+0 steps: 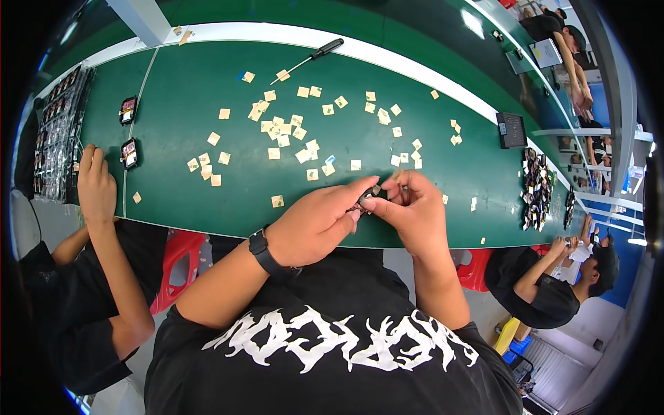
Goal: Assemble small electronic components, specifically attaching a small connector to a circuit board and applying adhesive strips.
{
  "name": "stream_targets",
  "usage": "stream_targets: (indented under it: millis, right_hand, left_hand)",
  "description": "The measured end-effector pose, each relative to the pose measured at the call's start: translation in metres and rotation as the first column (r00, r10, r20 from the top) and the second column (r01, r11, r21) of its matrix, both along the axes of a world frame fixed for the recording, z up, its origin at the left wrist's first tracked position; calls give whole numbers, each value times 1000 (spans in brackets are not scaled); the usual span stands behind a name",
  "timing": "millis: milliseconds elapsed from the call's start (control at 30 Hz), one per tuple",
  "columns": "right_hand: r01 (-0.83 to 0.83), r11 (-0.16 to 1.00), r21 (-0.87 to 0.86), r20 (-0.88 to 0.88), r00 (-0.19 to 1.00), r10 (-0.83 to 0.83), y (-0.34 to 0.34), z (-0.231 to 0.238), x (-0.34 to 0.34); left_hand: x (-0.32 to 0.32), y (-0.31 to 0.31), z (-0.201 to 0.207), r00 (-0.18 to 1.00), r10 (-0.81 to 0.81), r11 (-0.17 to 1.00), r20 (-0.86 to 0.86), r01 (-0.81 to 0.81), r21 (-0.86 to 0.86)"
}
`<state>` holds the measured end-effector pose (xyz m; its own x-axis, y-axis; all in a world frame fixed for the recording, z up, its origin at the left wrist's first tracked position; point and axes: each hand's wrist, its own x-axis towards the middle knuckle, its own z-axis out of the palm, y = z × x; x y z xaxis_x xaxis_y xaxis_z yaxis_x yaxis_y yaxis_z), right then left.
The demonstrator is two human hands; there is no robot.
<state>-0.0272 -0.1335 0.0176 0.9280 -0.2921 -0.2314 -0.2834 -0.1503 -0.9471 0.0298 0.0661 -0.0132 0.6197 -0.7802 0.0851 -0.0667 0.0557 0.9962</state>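
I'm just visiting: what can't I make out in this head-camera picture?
All in the head view:
Small dark part: partly covered by the left hand and right hand, so its full shape is hidden.
Pile of dark pieces at right: too small and crowded to count.
Black box: its print is too small to read.
Co-worker at left: partly cut off by the dark rim.

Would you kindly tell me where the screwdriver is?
In the head view, the screwdriver lies near the far edge of the green table, just left of centre, a beige square near its tip.
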Motion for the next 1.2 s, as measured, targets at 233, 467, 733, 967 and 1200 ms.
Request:
stream_targets:
  millis: [233, 467, 733, 967, 1200]
  right_hand:
    - [-161, 978, 130, -178, 967, 183, -9, 4, 11]
    - [-13, 957, 291, -137, 989, 55, -14, 7, 3]
    - [395, 639, -660, 203, 913, -355, -206, -12, -73]
    - [134, -90, -987, 157, 926, -342, -308, -20, -148]
    - [41, -87, -995, 71, 920, -386, -336, -32, -153]
  left_hand:
    - [3, 1, 7, 1000, -2, 1000, 15, 2, 13]
    - [-5, -8, 12, 931, 184, 983, -315, -180, 42]
    - [-8, -8, 8, 916, 227, 974, -332, -217, 66]
    - [-6, -9, 11, 890, 215, 976, -401, -208, 61]
    - [-15, 1, 41, 797, 105, 979, -595, -188, -80]
